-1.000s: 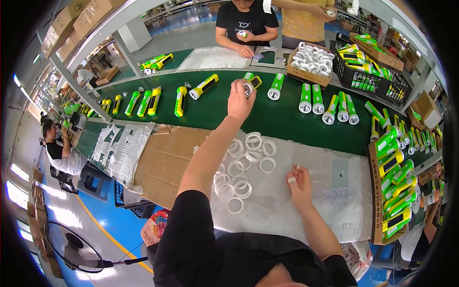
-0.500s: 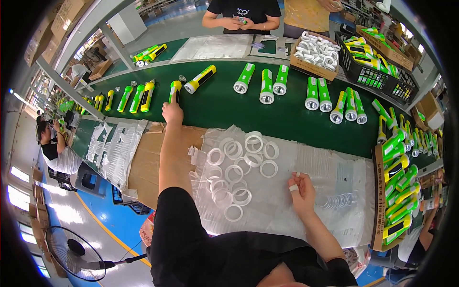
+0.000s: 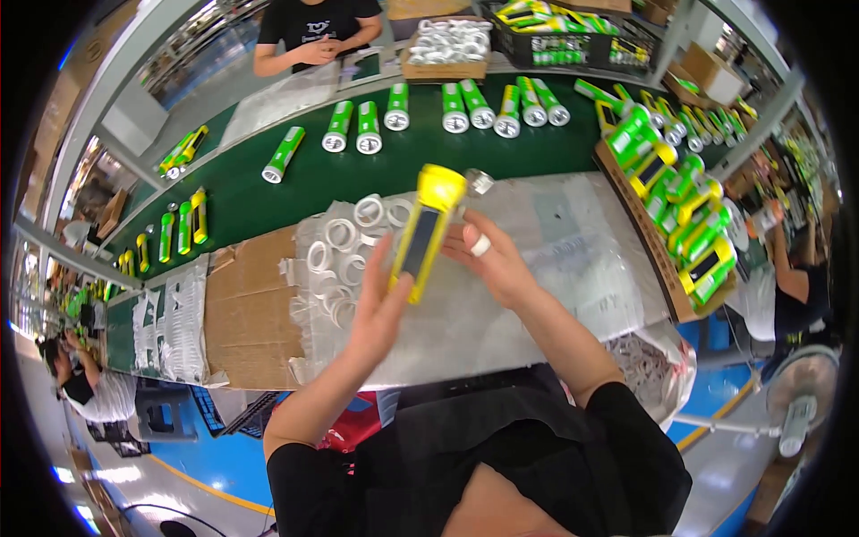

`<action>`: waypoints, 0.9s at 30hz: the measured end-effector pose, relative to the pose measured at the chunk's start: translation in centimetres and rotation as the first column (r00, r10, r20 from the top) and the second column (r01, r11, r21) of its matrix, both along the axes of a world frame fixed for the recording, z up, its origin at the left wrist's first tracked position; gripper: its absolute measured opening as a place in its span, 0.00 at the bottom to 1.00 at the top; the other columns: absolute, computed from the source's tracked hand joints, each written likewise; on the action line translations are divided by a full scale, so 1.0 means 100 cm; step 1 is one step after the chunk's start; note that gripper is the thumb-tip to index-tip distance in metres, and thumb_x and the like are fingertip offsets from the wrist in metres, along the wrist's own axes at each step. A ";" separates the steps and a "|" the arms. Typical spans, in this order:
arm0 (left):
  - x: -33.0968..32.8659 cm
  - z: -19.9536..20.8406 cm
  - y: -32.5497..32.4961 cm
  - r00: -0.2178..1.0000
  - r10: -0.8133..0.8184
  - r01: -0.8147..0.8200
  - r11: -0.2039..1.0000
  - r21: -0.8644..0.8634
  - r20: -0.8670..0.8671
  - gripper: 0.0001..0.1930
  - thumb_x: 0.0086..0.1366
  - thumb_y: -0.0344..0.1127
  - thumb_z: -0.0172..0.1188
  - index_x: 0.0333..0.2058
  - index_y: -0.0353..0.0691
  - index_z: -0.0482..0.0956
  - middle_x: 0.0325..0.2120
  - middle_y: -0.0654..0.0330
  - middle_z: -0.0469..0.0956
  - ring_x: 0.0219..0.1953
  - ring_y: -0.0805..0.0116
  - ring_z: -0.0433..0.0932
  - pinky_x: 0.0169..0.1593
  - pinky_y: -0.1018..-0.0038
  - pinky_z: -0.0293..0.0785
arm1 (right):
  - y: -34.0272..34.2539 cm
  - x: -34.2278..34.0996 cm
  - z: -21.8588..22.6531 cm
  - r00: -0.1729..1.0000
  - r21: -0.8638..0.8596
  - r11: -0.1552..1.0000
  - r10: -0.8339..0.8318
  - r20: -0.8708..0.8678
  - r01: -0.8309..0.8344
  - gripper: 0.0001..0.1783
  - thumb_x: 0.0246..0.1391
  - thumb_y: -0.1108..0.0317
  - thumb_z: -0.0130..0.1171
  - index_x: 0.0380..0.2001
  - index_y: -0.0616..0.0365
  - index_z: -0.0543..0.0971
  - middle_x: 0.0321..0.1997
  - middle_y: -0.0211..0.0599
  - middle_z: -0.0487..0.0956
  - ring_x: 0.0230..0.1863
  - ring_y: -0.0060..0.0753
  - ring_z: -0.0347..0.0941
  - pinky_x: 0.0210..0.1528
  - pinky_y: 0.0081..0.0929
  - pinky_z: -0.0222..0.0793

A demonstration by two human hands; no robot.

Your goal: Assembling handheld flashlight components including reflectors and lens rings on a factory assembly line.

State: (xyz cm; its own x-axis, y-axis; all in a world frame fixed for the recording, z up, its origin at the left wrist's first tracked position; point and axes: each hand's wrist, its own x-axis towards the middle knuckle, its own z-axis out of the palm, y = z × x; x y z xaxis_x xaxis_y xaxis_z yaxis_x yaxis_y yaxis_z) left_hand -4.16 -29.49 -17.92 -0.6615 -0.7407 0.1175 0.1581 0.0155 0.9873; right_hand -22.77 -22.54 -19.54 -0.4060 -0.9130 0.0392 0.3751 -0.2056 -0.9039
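My left hand [image 3: 383, 309] is closed around the lower part of a yellow flashlight [image 3: 422, 234] with a dark panel along its side. The flashlight is raised above the work surface, tilted, its wide head pointing away from me. Beside that head hangs a small clear, silvery reflector piece [image 3: 480, 183]; how it is attached I cannot make out. Close to the flashlight's right side is my right hand [image 3: 501, 268], fingers apart and slightly bent, with a white band around one finger. Behind my left hand, loose white rings [image 3: 341, 234] lie on the plastic sheet, partly hidden.
Green flashlights [image 3: 368, 127] stand along the green belt [image 3: 242, 215]. To the right is a carton [image 3: 658, 259] full of flashlights. A box of white rings [image 3: 447, 67] and a black crate [image 3: 555, 49] sit beyond the belt. A person [image 3: 318, 36] works opposite.
My left hand has taken the yellow flashlight from the belt and brought it in front of me. My right hand has moved up beside it. The view has turned to the right.
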 end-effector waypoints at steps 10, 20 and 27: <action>-0.040 -0.002 0.027 0.982 -0.182 0.184 0.872 -0.454 0.047 0.22 0.74 0.39 0.44 0.62 0.36 0.62 0.52 0.53 0.75 0.56 0.63 0.73 0.58 0.69 0.67 | 0.108 0.022 0.005 0.951 -0.039 0.956 0.294 0.096 -0.292 0.34 0.50 0.46 0.65 0.50 0.60 0.68 0.27 0.41 0.74 0.26 0.32 0.73 0.30 0.28 0.68; -0.038 0.020 0.049 0.938 -0.345 0.304 0.761 -0.573 0.040 0.11 0.66 0.32 0.46 0.43 0.38 0.76 0.37 0.58 0.77 0.37 0.67 0.73 0.39 0.71 0.69 | 0.129 0.025 0.009 0.856 0.026 0.857 0.515 -0.031 -0.515 0.24 0.60 0.59 0.57 0.53 0.59 0.63 0.37 0.39 0.76 0.33 0.29 0.76 0.39 0.28 0.73; -0.044 0.017 0.060 0.932 -0.355 0.296 0.641 -0.708 0.068 0.24 0.72 0.53 0.40 0.42 0.38 0.76 0.41 0.53 0.77 0.44 0.55 0.75 0.45 0.67 0.70 | 0.129 0.030 0.006 0.952 0.002 0.954 0.299 -0.065 -0.300 0.28 0.61 0.58 0.57 0.58 0.59 0.61 0.42 0.37 0.75 0.36 0.27 0.76 0.41 0.25 0.74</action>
State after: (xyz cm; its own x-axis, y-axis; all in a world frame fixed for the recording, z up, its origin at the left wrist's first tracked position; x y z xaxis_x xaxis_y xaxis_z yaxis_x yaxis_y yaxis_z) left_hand -8.58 -23.52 -16.27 -0.8114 -0.1597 0.5623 0.3575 0.6255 0.6935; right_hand -19.77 -9.61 -18.99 -0.1104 -0.9918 0.0641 0.3619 -0.1001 -0.9268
